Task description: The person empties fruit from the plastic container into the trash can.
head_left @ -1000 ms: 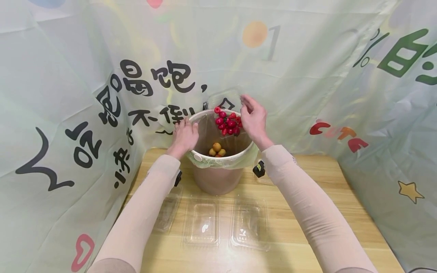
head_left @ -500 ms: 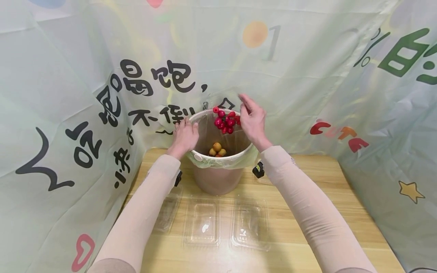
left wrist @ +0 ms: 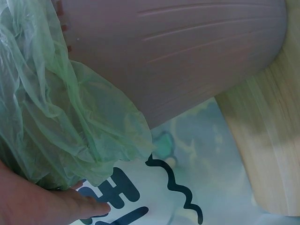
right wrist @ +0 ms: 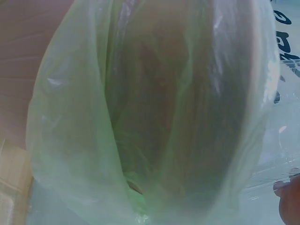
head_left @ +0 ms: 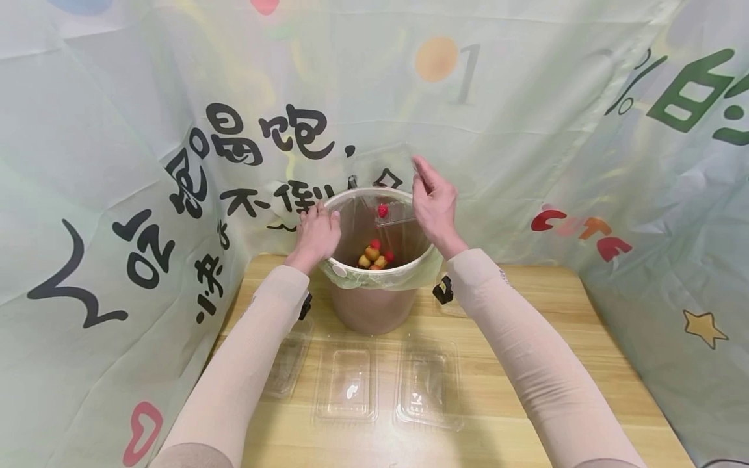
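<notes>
While the right hand point(head_left: 434, 207) pinches the clear container point(head_left: 391, 185) by its upper edge between thumb and fingertips, tipped mouth-down over the bin point(head_left: 374, 260), the sound way to carry on, as I judge it, is to keep that tilt steady and the opening inside the rim so nothing bounces out over the side. 1 red berry point(head_left: 383, 210) shows at the container's lower lip, above the bin's hollow; a small shake may be needed to free anything clinging to the plastic. At the bottom of the bin lie a few orange fruits point(head_left: 371, 257) with 2 more red berries among them.

The left hand point(head_left: 317, 233) rests on the near-left rim, fingers curled over the edge and the green liner point(head_left: 380, 278), thumb on the outside; the left wrist view shows a finger point(left wrist: 70, 206) lying against the bunched liner point(left wrist: 61, 126). Holding it there keeps the bin from sliding on the wooden table point(head_left: 526, 364).

Both wrists are bent slightly inward, the right raised higher than the left. Forearms in pale sleeves run straight forward from the bottom corners of the head view, elbows low and wide. 3 empty clear trays point(head_left: 346, 382) lie on the table between them, near the bin's foot.
</notes>
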`<state>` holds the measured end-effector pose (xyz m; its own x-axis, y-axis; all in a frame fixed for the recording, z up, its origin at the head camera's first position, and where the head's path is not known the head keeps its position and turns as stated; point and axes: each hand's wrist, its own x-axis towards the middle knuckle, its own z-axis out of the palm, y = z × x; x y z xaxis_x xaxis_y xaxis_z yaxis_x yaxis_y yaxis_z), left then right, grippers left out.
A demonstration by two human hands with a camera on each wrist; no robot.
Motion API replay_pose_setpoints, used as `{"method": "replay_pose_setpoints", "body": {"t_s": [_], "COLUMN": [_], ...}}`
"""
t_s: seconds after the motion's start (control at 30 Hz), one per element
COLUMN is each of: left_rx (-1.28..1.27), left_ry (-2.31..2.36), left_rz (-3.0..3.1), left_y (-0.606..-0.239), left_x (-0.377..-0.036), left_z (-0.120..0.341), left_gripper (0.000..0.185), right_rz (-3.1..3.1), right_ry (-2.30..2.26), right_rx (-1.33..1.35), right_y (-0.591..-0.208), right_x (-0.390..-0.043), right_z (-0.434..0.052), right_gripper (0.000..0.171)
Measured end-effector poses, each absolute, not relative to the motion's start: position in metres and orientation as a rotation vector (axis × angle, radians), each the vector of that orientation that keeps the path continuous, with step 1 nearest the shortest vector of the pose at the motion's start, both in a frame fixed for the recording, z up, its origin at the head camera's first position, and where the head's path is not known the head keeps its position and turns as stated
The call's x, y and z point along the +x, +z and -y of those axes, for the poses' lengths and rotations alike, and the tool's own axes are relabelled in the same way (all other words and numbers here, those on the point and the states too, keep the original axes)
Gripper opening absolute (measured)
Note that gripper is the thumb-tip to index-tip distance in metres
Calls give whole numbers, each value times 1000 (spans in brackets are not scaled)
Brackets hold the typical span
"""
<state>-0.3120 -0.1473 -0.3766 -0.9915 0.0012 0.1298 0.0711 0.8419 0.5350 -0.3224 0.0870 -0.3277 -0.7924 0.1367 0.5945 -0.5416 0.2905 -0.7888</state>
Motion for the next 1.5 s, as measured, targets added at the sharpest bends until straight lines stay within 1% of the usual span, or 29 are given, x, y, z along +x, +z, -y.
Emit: {"method": "replay_pose_setpoints", "body": {"t_s": [0.8,1.23,1.5], "left_rx": [-49,-44,-42], "left_ry": [-871,-873,-880], "left_rz": [2887,2901,2909], "left_y": [-377,-377,-376], "left_x": [-313,-311,-311], "left_z": [146,147,147], "left_gripper": [70,70,71], "right_rz": [1953,1984,1956], "right_ry": [1489,1495,1608], "right_rx": [390,351,272], "right_y": [-328,-329,-323], "right_x": [-321,-319,-319], "right_z": [-87,-92,-99], "right_gripper": [40,41,44]}}
